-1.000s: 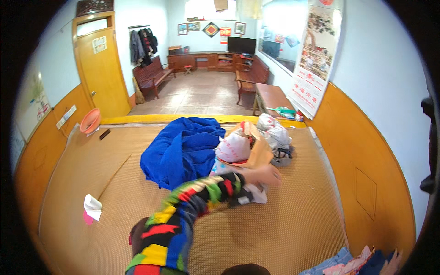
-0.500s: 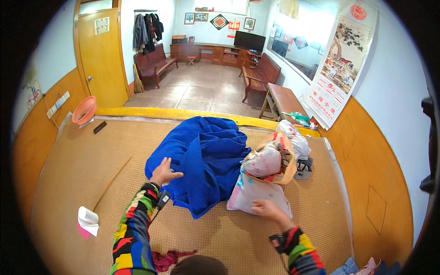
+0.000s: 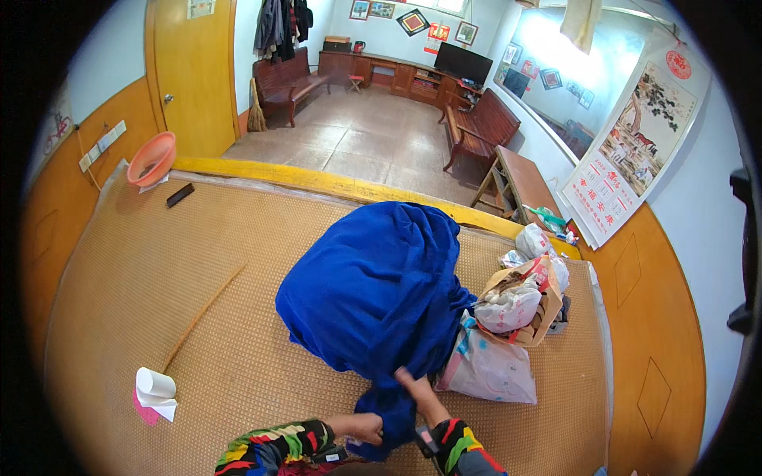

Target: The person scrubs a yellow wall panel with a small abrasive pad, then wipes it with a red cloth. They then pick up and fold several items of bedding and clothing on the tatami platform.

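A big blue cloth bundle (image 3: 369, 278) sits rounded in the middle of the woven mat. Its near end is drawn in to a narrow neck with a loose tail of cloth hanging toward me. My right hand (image 3: 419, 390) is closed around the neck, its thumb toward the bundle. Just to the left and nearer to me, my left hand (image 3: 365, 428) is closed in a fist on the tail of the cloth. Whatever is inside the bundle is hidden. To its right, close by, lies a whitish plastic bag (image 3: 492, 369).
A tan paper bag (image 3: 548, 313) stuffed with white plastic leans behind the whitish bag. On the left are a paper roll (image 3: 155, 384), a thin stick (image 3: 206, 313), a dark oblong object (image 3: 181, 195) and an orange basin (image 3: 151, 161). A yellow edge (image 3: 317, 186) bounds the mat.
Both hands have come together at the near side of the cloth and closed on it. The spread cloth is now gathered into a rounder bundle. The view has shifted.
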The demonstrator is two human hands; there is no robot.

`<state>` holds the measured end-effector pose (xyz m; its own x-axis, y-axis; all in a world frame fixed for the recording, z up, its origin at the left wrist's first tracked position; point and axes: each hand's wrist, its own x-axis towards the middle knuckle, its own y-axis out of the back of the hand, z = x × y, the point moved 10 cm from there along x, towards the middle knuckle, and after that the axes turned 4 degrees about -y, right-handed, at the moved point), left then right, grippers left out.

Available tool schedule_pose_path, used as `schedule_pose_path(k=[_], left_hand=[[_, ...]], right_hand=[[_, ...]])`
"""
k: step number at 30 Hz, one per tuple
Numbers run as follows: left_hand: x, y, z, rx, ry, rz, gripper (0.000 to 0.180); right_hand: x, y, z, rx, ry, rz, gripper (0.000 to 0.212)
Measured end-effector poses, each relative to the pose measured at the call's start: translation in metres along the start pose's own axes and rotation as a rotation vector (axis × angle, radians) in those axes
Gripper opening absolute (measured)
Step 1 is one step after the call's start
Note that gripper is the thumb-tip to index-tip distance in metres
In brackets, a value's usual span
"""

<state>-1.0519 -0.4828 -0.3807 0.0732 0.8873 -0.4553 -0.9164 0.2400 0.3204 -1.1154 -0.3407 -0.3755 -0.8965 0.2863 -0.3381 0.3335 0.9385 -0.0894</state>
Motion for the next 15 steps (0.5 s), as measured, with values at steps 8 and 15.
schedule_pose_path(k=[8, 15], left_hand=[[-0.045, 0.078, -0.087, -0.483, 0.261, 0.241, 0.065], [-0.076, 0.157, -0.173, -1.472, 0.115, 1.156, 0.067]], right_hand=[[-0.160, 0.101, -0.020, -0.035, -0.385, 0.121, 0.055], [-0.275, 0.140, -0.076, -0.059, -0.524, 0.102, 0.075]])
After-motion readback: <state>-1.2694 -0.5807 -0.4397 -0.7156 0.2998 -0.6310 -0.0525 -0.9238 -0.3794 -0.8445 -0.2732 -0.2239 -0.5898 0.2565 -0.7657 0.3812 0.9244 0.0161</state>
